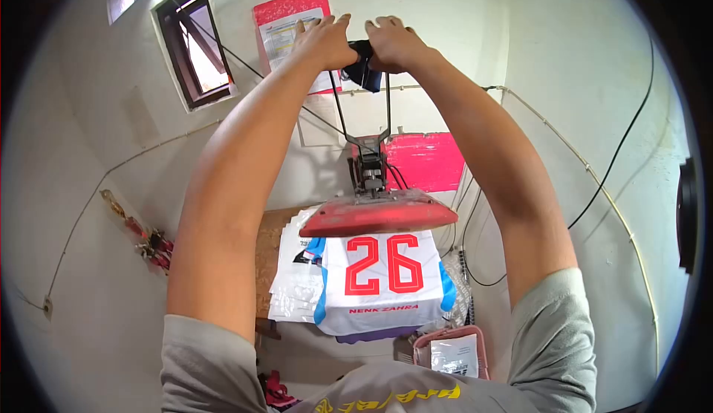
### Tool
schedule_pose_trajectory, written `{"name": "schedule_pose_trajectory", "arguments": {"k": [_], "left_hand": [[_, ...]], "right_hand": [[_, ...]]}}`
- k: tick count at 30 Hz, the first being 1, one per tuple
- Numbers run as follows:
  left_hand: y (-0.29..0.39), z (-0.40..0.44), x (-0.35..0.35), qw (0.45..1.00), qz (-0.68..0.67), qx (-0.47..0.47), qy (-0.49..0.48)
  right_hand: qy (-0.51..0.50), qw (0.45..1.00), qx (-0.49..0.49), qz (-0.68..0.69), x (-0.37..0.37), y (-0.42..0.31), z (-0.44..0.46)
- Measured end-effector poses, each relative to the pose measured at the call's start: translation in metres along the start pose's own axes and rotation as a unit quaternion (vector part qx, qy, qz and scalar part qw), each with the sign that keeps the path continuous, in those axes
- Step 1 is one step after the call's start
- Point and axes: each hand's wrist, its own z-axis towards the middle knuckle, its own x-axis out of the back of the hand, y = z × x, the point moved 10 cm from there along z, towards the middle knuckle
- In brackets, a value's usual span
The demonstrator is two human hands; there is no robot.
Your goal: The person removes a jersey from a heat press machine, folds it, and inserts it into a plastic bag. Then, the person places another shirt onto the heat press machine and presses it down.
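Both my arms reach up and forward to the dark top of a black metal handle [363, 56]. My left hand [324, 41] is at the handle's left end, its fingers apart. My right hand [395, 44] is at its right end, fingers curled over and partly hidden. Below, the handle joins a heat press with a red upper plate [379, 214], raised and tilted. Under and in front of it lies a white jersey [383, 273] with blue sides, a red 26 and the letters NENK ZAHRA.
A stack of white plastic packets [295, 287] lies left of the jersey. At the lower right stands a pink basket [484, 353] holding a packet. Behind are a pink board [425, 162] and wall cables. A window [197, 49] is at the upper left.
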Motion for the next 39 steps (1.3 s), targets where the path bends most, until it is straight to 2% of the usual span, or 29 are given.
{"name": "schedule_pose_trajectory", "arguments": {"k": [1, 2, 3, 7, 8, 9, 11, 13, 15, 17, 19, 20, 23, 24, 25, 26, 27, 29, 30, 32, 33, 35, 37, 39], "left_hand": [[-0.003, 0.009, -0.014, 0.999, -0.017, -0.009, -0.037], [-0.016, 0.033, -0.047, 0.994, -0.073, -0.022, -0.080], [-0.017, 0.036, -0.061, 0.978, -0.170, -0.010, -0.124], [-0.019, 0.033, -0.077, 0.981, -0.140, -0.019, -0.136], [-0.018, 0.035, -0.080, 0.978, -0.148, -0.034, -0.141], [-0.020, 0.043, -0.089, 0.982, -0.129, -0.060, -0.127], [-0.018, 0.044, -0.085, 0.984, -0.113, -0.051, -0.127], [-0.015, 0.037, -0.078, 0.985, -0.120, -0.056, -0.113], [-0.028, 0.059, -0.112, 0.990, -0.096, -0.058, -0.084], [-0.022, 0.032, -0.090, 0.979, -0.180, -0.047, -0.080], [-0.015, 0.011, -0.081, 0.983, -0.169, -0.034, -0.065], [-0.013, -0.002, -0.077, 0.985, -0.161, -0.025, -0.061], [0.017, -0.059, -0.041, 0.984, -0.145, 0.035, -0.093], [0.033, -0.086, -0.015, 0.992, -0.110, 0.031, -0.058], [0.073, -0.114, 0.005, 0.975, -0.032, -0.208, 0.072], [0.051, -0.117, -0.021, 0.995, -0.066, -0.072, -0.020], [0.056, -0.147, -0.008, 0.987, -0.099, 0.064, -0.113], [0.071, -0.198, -0.009, 0.985, -0.115, 0.063, -0.115], [0.078, -0.222, -0.013, 0.983, -0.124, 0.062, -0.117], [0.092, -0.272, -0.027, 0.980, -0.124, 0.079, -0.132], [0.104, -0.300, -0.029, 0.987, -0.085, 0.071, -0.116], [0.122, -0.352, -0.051, 0.978, -0.103, 0.087, -0.158], [0.142, -0.408, -0.064, 0.983, -0.164, 0.056, -0.062], [0.159, -0.462, -0.105, 0.985, -0.155, 0.048, -0.060]], "right_hand": [[-0.012, 0.999, 0.034, 0.014, -0.007, 0.001, 0.012], [-0.066, 0.991, 0.048, 0.105, -0.018, 0.005, 0.030], [-0.029, 0.984, 0.084, 0.154, -0.015, 0.002, 0.038], [-0.115, 0.977, 0.041, 0.177, -0.053, 0.017, 0.053], [-0.003, 0.981, 0.060, 0.183, -0.051, 0.021, 0.062], [-0.057, 0.985, 0.016, 0.162, -0.067, 0.029, 0.070], [-0.060, 0.978, -0.016, 0.200, -0.068, 0.034, 0.067], [-0.062, 0.975, -0.011, 0.214, -0.060, 0.032, 0.056], [-0.041, 0.983, -0.004, 0.179, -0.056, 0.028, 0.050], [-0.069, 0.990, -0.015, 0.120, -0.033, 0.014, 0.024], [-0.036, 0.992, -0.008, 0.124, -0.030, 0.011, 0.008], [-0.021, 0.991, -0.002, 0.130, -0.030, 0.007, 0.000], [-0.074, 0.986, -0.004, 0.147, -0.020, -0.009, -0.051], [-0.053, 0.986, 0.004, 0.157, -0.022, -0.015, -0.067], [-0.030, 0.986, 0.011, 0.165, -0.022, -0.019, -0.083], [-0.010, 0.985, 0.014, 0.172, -0.024, -0.021, -0.100], [-0.005, 0.985, 0.006, 0.172, -0.027, -0.025, -0.120], [-0.072, 0.984, 0.018, 0.160, -0.028, -0.049, -0.172], [-0.041, 0.980, 0.064, 0.185, -0.025, -0.060, -0.199], [0.002, 0.973, 0.023, 0.231, -0.052, -0.065, -0.246], [-0.013, 0.974, 0.030, 0.223, -0.067, -0.073, -0.271], [-0.069, 0.962, -0.027, 0.263, -0.092, -0.088, -0.324], [0.031, 0.967, 0.004, 0.252, -0.117, -0.104, -0.376], [0.002, 0.968, 0.003, 0.250, -0.163, -0.117, -0.423]]}}
